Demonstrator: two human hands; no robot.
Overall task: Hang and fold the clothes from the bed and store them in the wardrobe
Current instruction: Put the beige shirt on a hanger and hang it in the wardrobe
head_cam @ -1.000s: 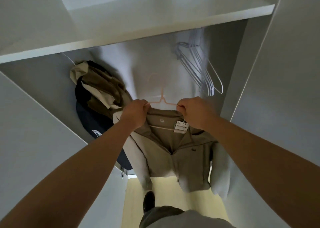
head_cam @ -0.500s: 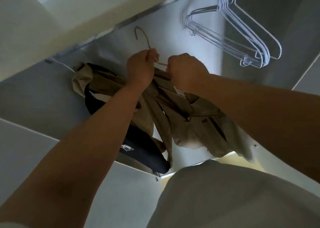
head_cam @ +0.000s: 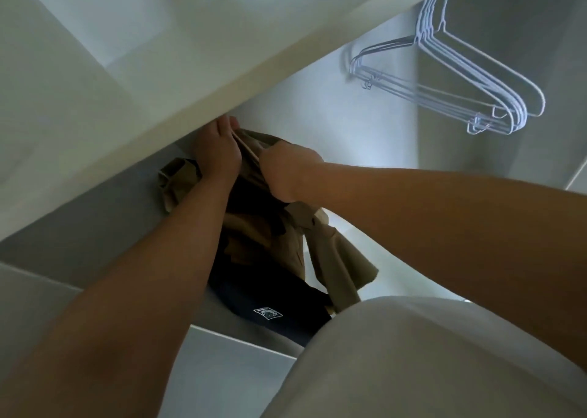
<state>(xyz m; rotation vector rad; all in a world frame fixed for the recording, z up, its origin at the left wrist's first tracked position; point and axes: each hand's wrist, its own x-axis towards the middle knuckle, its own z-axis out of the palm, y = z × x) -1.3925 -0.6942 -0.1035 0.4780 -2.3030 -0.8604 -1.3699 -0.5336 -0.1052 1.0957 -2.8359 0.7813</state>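
Jacket [head_cam: 336, 259] in beige is held up inside the wardrobe [head_cam: 317, 116], just under the shelf [head_cam: 222, 78]. Its top is gripped by the left hand [head_cam: 219, 157] and by the curled fingers [head_cam: 287, 151] of the right hand [head_cam: 289, 176], beside a dark garment [head_cam: 270, 303].

The left hand [head_cam: 219, 154] is raised to the underside of the wardrobe shelf [head_cam: 222, 78], just below its front edge, with its fingertips closed on the top of a thin hanger [head_cam: 246, 147]. The right hand [head_cam: 287, 173] is curled round the collar of the beige jacket [head_cam: 336, 252], which is carried on that hanger. A dark garment [head_cam: 270, 303] bearing a small logo patch hangs touching the jacket. A bunch of white wire hangers [head_cam: 460, 78] is suspended well apart, towards the wardrobe's right wall.
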